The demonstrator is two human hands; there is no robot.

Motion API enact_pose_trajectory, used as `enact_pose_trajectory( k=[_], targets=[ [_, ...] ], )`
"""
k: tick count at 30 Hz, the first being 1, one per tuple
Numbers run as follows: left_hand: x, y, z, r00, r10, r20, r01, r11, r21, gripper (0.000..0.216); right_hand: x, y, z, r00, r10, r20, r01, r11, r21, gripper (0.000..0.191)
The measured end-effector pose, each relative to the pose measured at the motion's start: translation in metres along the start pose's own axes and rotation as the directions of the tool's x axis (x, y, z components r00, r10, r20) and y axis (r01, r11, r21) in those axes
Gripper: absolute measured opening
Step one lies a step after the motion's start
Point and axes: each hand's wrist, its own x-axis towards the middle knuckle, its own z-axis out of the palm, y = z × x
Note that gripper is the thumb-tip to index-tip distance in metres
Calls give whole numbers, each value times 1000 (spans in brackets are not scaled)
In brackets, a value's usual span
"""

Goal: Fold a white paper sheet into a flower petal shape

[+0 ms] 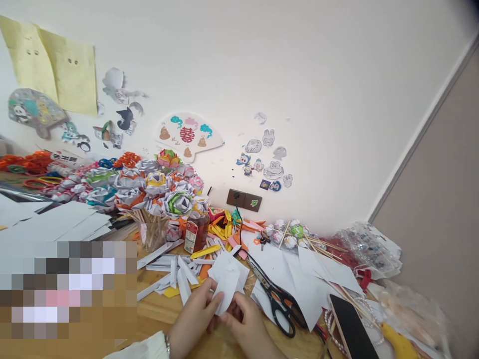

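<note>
Folded white paper (229, 279) over table (157, 311) near front edge, we pinch it both sides: left hand (194, 316) gripping left flap, right hand (249, 326) gripping bottom; scissors (279, 299) just right of it

Probably a home craft corner: paper flowers (149, 187), scissors (277, 296), wall stickers (267, 162).

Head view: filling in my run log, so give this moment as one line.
left hand: pinches white folded paper | right hand: holds its lower edge | scissors: on table, beside right hand
</note>
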Motion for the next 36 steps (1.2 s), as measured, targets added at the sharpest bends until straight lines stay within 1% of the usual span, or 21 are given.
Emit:
enact_pose_trajectory(
  k=[1,3,7,11,13,15,17,19,21,23,25,27,30,33,36],
  targets=[
    [-1,1,0,1000,4,-2,-4,1000,-4,24,0,0,0,1000,-8,-6,8,1000,-4,26],
    [-3,5,1,1000,9,12,-8,1000,-28,25,1,1,-1,1000,1,8,-1,999,40,27],
    [-4,9,3,995,10,98,2,994,-113,33,4,6,-1,996,56,68,-69,974,217,32],
    [0,4,4,989,1,150,27,983,-183,38,7,15,1,991,70,114,-106,930,351,38],
    [4,1,3,986,-9,167,42,980,-196,38,9,20,0,991,86,107,-120,916,383,42],
    [5,1,-2,985,1,170,29,984,-178,34,11,25,0,992,99,79,-121,921,370,44],
    [5,6,-10,984,69,165,-42,986,-159,28,11,28,-2,992,110,59,-123,940,319,46],
    [2,15,-19,964,188,186,-172,980,-100,30,11,29,-3,990,127,57,-138,952,273,46],
    [-2,23,-27,922,281,265,-311,947,79,31,11,28,-3,988,141,67,-153,954,256,46],
    [-6,30,-32,886,315,341,-407,880,244,34,11,26,-4,987,145,71,-159,952,260,46],
    [-8,34,-34,855,336,396,-472,820,323,38,11,25,-4,987,146,68,-159,952,263,45],
    [-9,36,-33,828,357,433,-519,779,351,40,11,24,-4,988,141,57,-151,954,260,44],
    [-6,32,-33,823,364,436,-539,742,398,38,11,25,-4,990,132,49,-140,960,244,44],
    [-2,25,-34,803,377,461,-572,705,420,24,10,25,-4,991,127,43,-134,962,238,43],
    [2,21,-37,785,379,491,-587,710,390,14,10,23,-4,991,114,70,-129,956,264,44]
  ],
)
